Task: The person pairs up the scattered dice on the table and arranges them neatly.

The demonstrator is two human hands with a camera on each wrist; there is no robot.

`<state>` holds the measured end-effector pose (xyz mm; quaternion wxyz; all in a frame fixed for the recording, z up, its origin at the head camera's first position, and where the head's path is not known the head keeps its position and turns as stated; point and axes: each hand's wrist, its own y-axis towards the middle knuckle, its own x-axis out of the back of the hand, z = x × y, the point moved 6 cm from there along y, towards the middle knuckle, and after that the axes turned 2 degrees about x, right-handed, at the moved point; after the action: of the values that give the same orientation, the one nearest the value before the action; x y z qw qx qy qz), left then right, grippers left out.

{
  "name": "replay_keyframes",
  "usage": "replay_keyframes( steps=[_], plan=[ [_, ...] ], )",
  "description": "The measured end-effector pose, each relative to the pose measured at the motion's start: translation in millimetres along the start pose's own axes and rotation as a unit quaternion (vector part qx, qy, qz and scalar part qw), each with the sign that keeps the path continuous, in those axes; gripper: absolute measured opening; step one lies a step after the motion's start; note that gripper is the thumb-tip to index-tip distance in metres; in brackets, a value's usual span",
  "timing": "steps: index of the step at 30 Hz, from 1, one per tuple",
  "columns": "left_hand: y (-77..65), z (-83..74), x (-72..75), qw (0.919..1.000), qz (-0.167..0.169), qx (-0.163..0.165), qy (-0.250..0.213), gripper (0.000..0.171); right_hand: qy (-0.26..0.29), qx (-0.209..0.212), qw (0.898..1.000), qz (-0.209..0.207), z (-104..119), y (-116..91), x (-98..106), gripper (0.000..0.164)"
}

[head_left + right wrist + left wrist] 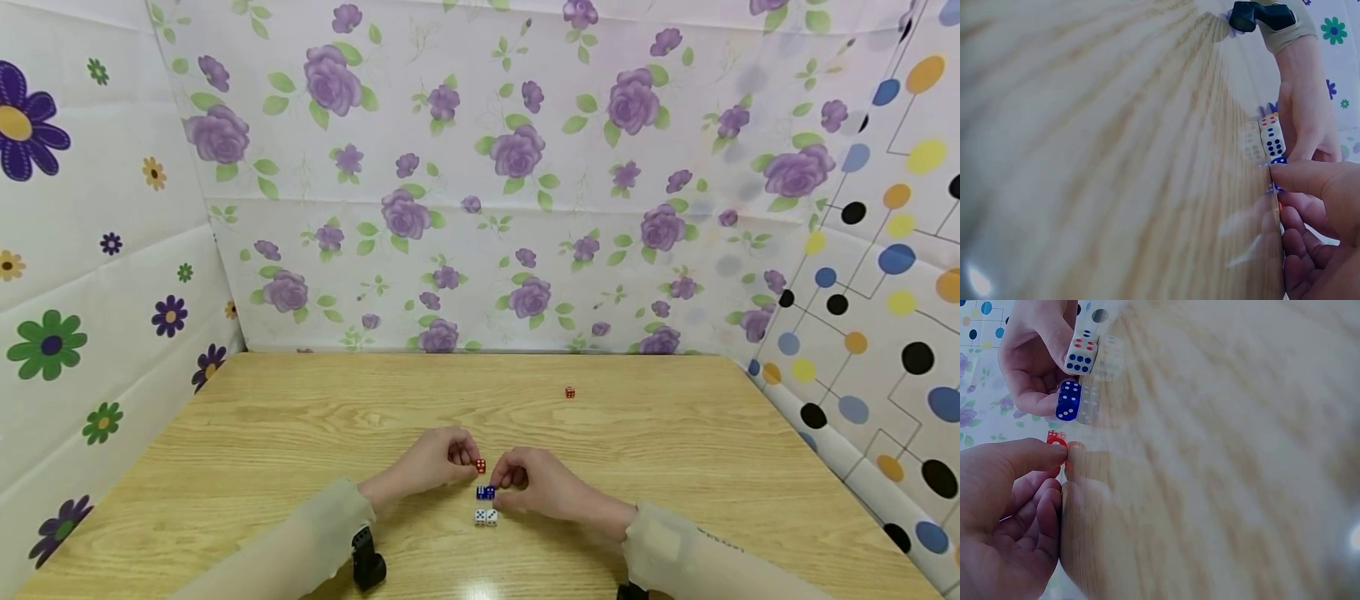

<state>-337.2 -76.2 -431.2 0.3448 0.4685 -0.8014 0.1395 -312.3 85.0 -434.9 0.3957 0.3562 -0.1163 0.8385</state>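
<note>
My left hand (441, 454) pinches a red die (481, 466) between thumb and finger, low on the tabletop. Just nearer to me, two blue dice (485, 492) sit side by side. The right one is held by the thumb and fingertips of my right hand (536, 483); in the right wrist view that thumb partly covers a blue die (1279, 161). In front of the blue pair stand two white dice (486, 517), touching or nearly so. The left wrist view shows the red die (1057, 436) partly hidden by my left thumb.
Farther back, to the right, a lone red die (570, 392) lies on the wooden table (337, 400). Flowered sheets (517, 208) hang behind and at the left, a dotted one (855, 333) at the right. Black wrist cameras (367, 562) are strapped to my sleeves.
</note>
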Motion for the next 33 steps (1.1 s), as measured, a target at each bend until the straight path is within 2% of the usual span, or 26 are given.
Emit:
replay_keyframes(
  steps=[10,13,17,20,24,28,33],
  plan=[
    [-0.9,-0.2,0.9,1.0000,0.001,0.000,0.000,0.009,0.003,0.005,1.000,0.024,-5.0,0.1,12.6,0.019],
    [-1.0,-0.3,1.2,1.0000,0.000,0.002,0.003,0.009,-0.012,0.011,1.000,0.017,-9.3,3.5,23.5,0.021],
    [-1.0,-1.2,1.5,0.9999,0.000,0.003,0.011,0.009,-0.058,0.021,0.998,0.005,-19.6,10.4,44.0,0.020],
    [-1.4,-1.0,1.3,0.9999,0.001,0.003,0.015,0.009,-0.097,0.026,0.995,-0.019,-30.2,16.8,64.1,0.018],
    [-2.3,-0.2,1.2,0.9998,0.002,0.002,0.019,0.009,-0.132,0.017,0.989,-0.070,-45.3,24.1,94.0,0.017],
    [-2.6,-0.7,1.5,0.9998,0.000,0.001,0.021,0.009,-0.143,0.000,0.982,-0.121,-60.4,28.9,118.2,0.017],
    [-3.0,-2.5,0.9,0.9998,0.001,-0.004,0.020,0.009,-0.139,-0.042,0.976,-0.160,-85.7,31.2,133.7,0.020]
  ],
)
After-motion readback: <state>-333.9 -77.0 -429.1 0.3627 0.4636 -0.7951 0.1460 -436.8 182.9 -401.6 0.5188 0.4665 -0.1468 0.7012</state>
